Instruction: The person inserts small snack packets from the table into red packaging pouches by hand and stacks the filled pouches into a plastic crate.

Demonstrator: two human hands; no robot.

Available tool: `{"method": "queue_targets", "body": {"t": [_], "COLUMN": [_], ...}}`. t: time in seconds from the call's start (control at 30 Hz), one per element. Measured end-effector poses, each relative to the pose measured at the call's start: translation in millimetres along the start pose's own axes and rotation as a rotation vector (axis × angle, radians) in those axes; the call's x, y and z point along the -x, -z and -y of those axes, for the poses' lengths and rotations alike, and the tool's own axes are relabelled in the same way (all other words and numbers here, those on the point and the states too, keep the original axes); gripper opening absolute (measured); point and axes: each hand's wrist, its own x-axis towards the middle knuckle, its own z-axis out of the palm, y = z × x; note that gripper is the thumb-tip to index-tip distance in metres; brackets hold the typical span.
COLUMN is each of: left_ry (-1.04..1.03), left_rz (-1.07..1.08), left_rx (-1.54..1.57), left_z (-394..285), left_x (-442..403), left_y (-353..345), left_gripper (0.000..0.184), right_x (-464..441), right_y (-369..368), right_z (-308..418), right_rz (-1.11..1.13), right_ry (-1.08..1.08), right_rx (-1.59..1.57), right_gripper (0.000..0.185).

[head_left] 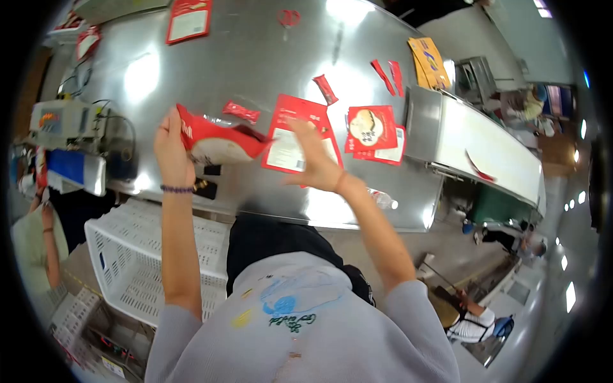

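My left hand (pixel 174 145) is closed on the left end of a red and cream food pouch (pixel 220 142), held up over the steel table. The pouch lies sideways and looks filled, with its dark far end toward my right hand. My right hand (pixel 317 158) is slightly blurred, its fingers apart, over a flat red pouch (pixel 285 153) with a white label. I cannot tell whether it touches that pouch. A small red sachet (pixel 241 112) lies just beyond the held pouch, and another small sachet (pixel 325 89) lies farther right. Two flat red pouches (pixel 372 129) overlap to the right.
On the steel table (pixel 255 57) are red scissors (pixel 288 18), yellow packets (pixel 429 62), a clear plastic bottle (pixel 383 199) and a dark phone-like object (pixel 205 189). A white conveyor (pixel 485 147) adjoins at right. A white crate (pixel 128 255) stands below left. Other people are around.
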Motion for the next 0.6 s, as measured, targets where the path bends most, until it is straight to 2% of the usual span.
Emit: {"method": "queue_targets", "body": {"t": [0.07,0.13,0.17,0.23,0.27,0.33,0.37,0.4,0.43,0.47,0.5,0.53,0.57,0.6], "left_ry": [0.119,0.419,0.277,-0.213,-0.210,-0.697,-0.729,-0.751,-0.318,-0.403,-0.394,-0.906,-0.849,-0.610], "left_rz": [0.068,0.044,0.065,-0.048,-0.052,0.515,0.741,0.792,0.725,0.658,0.808,0.881,0.956,0.993], "left_rx": [0.065,0.191,0.111,-0.194,-0.195,-0.911,-0.956,-1.025,-1.015,-1.010,-1.047,-1.069,-1.097,-1.102], "left_z": [32,76,93,111,113,113,110,121,121,134,127,141,136,148], "left_x": [1,-2,-6,-8,-12,-14,-10,-9,3,6,2,5,15,19], "left_y": [-12,-11,-10,-29,-28,-20,-32,-37,-48,-51,-59,-55,-57,-56], "left_gripper": [0.024,0.023,0.024,0.018,0.018,0.017,0.018,0.013,0.011,0.016,0.017,0.015,0.017,0.025], "right_x": [-14,-18,-14,4,9,13,15,5,24,16,11,21,29,29], "right_y": [-10,-1,-4,-5,-1,5,0,2,-19,-15,-8,-17,-25,-23], "right_z": [-17,-27,-45,-85,-97,-120,-139,-138,-175,-169,-166,-182,-194,-195], "right_rz": [-0.025,0.320,0.330,0.221,0.226,0.265,0.370,0.435,0.332,0.302,0.406,0.407,0.412,0.430], "right_ry": [0.035,-0.534,-0.543,-0.464,-0.466,-0.389,-0.499,-0.606,-0.380,-0.303,-0.394,-0.416,-0.455,-0.456], "right_rx": [-0.031,-0.447,-0.449,-0.393,-0.394,-0.236,-0.180,-0.125,-0.133,-0.214,-0.222,-0.217,-0.211,-0.236], "right_gripper": [0.094,0.083,0.083,0.070,0.070,0.066,0.067,0.069,0.066,0.066,0.068,0.069,0.071,0.072]}}
